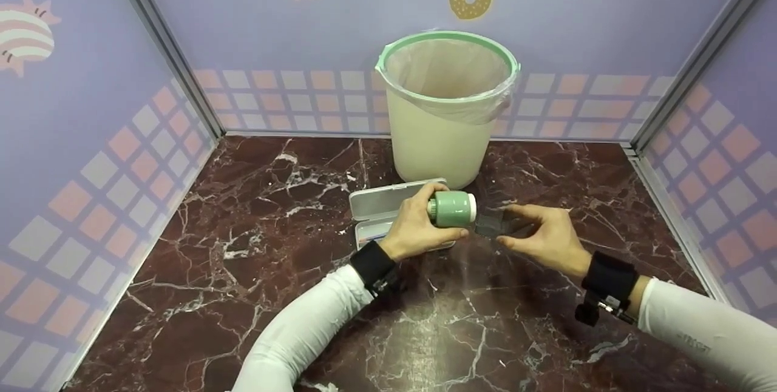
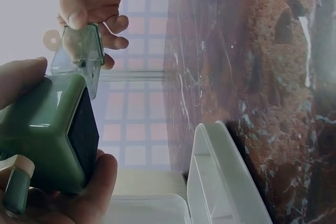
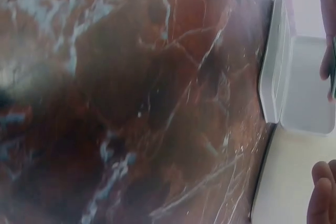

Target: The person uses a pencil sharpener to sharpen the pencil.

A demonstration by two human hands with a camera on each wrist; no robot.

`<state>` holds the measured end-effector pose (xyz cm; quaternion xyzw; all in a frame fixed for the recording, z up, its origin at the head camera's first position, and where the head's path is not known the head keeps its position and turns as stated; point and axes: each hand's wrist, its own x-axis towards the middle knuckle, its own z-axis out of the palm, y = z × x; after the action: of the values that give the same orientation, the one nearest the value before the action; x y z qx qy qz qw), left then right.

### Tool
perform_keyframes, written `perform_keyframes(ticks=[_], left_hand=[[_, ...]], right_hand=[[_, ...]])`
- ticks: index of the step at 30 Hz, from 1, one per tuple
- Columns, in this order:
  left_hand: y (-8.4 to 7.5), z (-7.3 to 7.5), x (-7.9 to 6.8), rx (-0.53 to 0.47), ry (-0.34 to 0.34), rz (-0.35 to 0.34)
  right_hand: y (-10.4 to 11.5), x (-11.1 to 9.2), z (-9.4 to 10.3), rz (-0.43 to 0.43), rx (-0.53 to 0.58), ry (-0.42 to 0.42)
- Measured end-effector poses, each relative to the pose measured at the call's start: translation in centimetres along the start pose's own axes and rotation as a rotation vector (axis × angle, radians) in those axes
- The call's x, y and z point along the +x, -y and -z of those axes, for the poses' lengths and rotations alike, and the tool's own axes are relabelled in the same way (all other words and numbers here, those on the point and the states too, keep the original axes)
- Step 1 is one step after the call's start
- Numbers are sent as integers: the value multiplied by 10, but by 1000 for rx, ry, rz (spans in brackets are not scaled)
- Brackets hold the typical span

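My left hand (image 1: 416, 228) holds a green crank pencil sharpener (image 1: 452, 209), its fingers and thumb around the body. In the left wrist view the sharpener (image 2: 39, 114) shows a dark face on one side and a small crank knob (image 2: 18, 190) at the lower left. Beyond it my right hand (image 1: 549, 237) pinches a clear shavings drawer (image 2: 79, 51) with a green edge, just off the sharpener's end. Behind the left hand lies an open white pencil case (image 1: 388, 201), partly hidden, with pencils (image 1: 371, 238) inside. In the right wrist view only some right fingers (image 3: 320, 195) show.
A pale bin (image 1: 440, 143) with a green rim and a clear liner stands behind the pencil case against the back wall. Dark red marbled tabletop (image 1: 255, 295) spreads around, with patterned walls on three sides.
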<state>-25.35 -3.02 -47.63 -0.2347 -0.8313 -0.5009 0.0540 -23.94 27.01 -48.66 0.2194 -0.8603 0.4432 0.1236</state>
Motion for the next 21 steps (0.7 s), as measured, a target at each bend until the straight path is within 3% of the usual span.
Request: perform_keyframes(ticks=[6, 15, 21], left_hand=[[-1, -1, 1, -21, 13, -28], [-3, 4, -2, -44, 55, -36], [-5, 5, -3, -59, 78, -46]], right_hand=[[5, -2, -4, 23, 107, 48], [7, 2, -8, -28, 108, 130], [8, 3, -11, -4, 127, 153]])
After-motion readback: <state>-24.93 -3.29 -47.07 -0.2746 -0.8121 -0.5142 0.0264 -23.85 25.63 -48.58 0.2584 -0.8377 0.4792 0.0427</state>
